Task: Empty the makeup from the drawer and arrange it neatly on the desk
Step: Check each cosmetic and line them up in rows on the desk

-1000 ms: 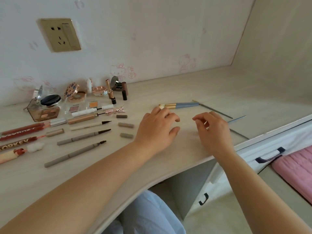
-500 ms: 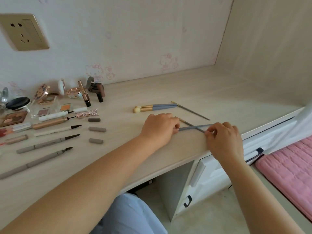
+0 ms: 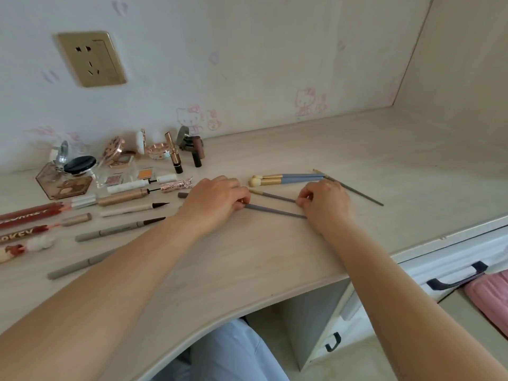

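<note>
On the pale wooden desk (image 3: pixel 275 257) my left hand (image 3: pixel 217 199) curls over the left end of a grey-blue makeup brush (image 3: pixel 275 211). My right hand (image 3: pixel 325 204) pinches the right end of a thinner grey brush (image 3: pixel 272 196) that lies just behind it. The longer brush's far tip reaches under my right hand. Two blue and gold fluffy brushes (image 3: pixel 288 178) lie side by side just beyond my hands. Another thin brush (image 3: pixel 354 189) lies slanted to the right. The white drawer front (image 3: pixel 456 279) with a dark handle sits below the desk edge at right.
Rows of eyeliners, pencils and lip tubes (image 3: pixel 121 229) lie at left, with compacts, lipsticks and a glass bottle (image 3: pixel 66 177) behind them by the wall. A wall socket (image 3: pixel 90 59) is above. A pink cushion (image 3: pixel 489 298) lies at lower right.
Both hands have moved away from the desk's front edge toward the fluffy brushes, bringing the thin grey brushes with them. Two fluffy brushes now lie side by side where I saw one.
</note>
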